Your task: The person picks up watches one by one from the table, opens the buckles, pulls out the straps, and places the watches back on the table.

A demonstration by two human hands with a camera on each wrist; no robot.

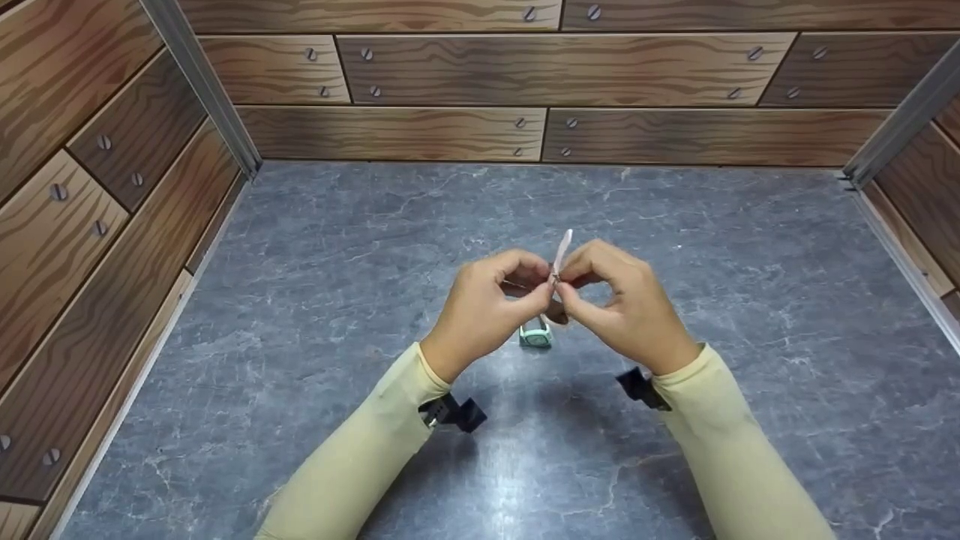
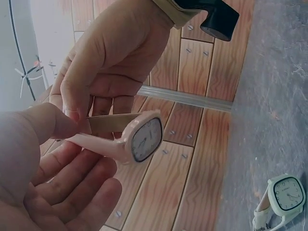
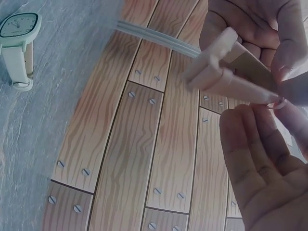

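Above the middle of the grey table, both hands hold a pale pink wristwatch [image 1: 561, 255] between them. My left hand [image 1: 534, 291] pinches its strap with thumb and fingers, and my right hand [image 1: 576, 291] pinches the strap ends from the other side. In the left wrist view the pink watch's [image 2: 146, 139] rounded square dial faces the camera, with my left hand [image 2: 72, 144] low and my right hand [image 2: 79, 113] above. The right wrist view shows the pink watch [image 3: 216, 67] edge-on at my right hand [image 3: 281, 103]. A mint green watch [image 1: 535, 337] [image 2: 285, 196] [image 3: 17, 33] lies on the table below the hands.
Wood-patterned panels with screw heads [image 1: 562, 71] wall in the grey marbled table [image 1: 337, 247] at the back, left and right. Metal rails [image 1: 202, 82] run up both back corners. Black camera mounts [image 1: 454, 411] sit on both wrists.
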